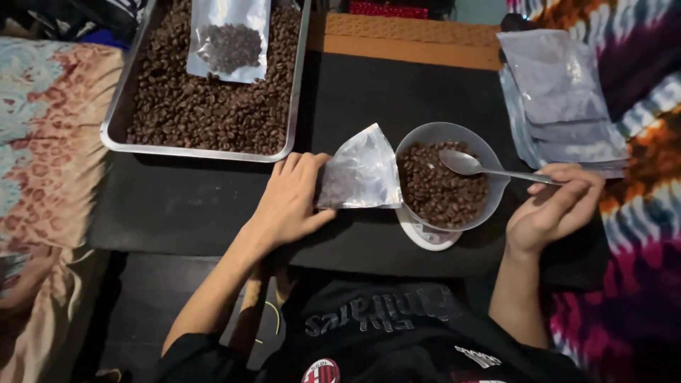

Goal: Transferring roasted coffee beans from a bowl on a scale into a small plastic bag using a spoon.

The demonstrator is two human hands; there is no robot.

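My left hand (289, 201) grips a clear plastic pouch (360, 173) partly filled with coffee beans, its mouth lying against the rim of a grey bowl (440, 135). The bowl holds coffee beans and sits on a small white scale (425, 236). My right hand (553, 208) pinches the handle of a metal spoon (472, 165), whose empty scoop hovers over the beans in the bowl.
A metal tray (113, 124) heaped with coffee beans stands at the back left, with a partly filled pouch (228, 39) lying on the beans. A stack of empty pouches (560, 99) lies at the right on tie-dye cloth. All rest on a black mat (198, 206).
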